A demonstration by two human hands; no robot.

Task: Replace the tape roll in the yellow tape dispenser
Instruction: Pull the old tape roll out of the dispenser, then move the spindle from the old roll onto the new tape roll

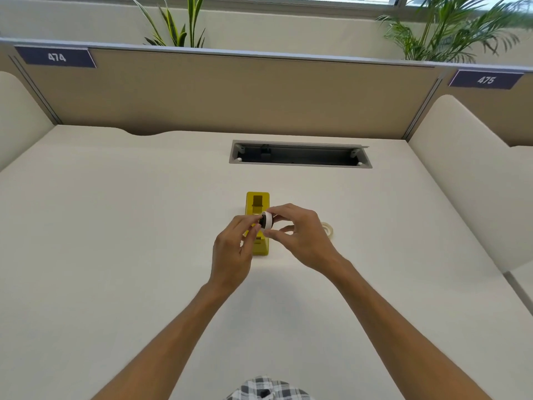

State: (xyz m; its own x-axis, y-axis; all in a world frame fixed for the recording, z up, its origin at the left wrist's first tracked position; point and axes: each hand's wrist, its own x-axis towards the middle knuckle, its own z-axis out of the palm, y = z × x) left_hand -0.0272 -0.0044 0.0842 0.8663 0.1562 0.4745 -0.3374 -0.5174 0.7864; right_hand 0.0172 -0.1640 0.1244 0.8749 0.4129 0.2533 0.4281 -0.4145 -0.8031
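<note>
Checked black-and-white fabric (pixel 266 389) shows at the bottom edge, closest to the lens, and two bare forearms reach forward from either side of it over the cream worktop (pixel 115 226).

Both hands meet above the yellow tape dispenser (pixel 257 207), which stands on the worktop about midway between its left and right edges, nearer the back than the front, its long side pointing away from the person. Held in the air just over the dispenser's middle is a white tape roll (pixel 267 220), turned on edge, with a dark hub (pixel 262 221) showing at its left face. The right hand (pixel 300 235) pinches the roll between thumb below and forefinger above, the other fingers curled loosely. The left hand (pixel 233 249) has its fingertips closed on the dark hub at the roll's left side; how firmly it grips cannot be told.

Just to the right of the right hand, partly hidden by it, a second, paler tape ring (pixel 328 228) lies flat on the worktop.

Farther back, a grey cable hatch (pixel 300 154) stands open in the worktop near its rear edge. Behind it rises a tan partition (pixel 230 93) bearing plates marked 474 (pixel 56 56) and 475 (pixel 486 79), with green plants (pixel 450 30) above.
</note>
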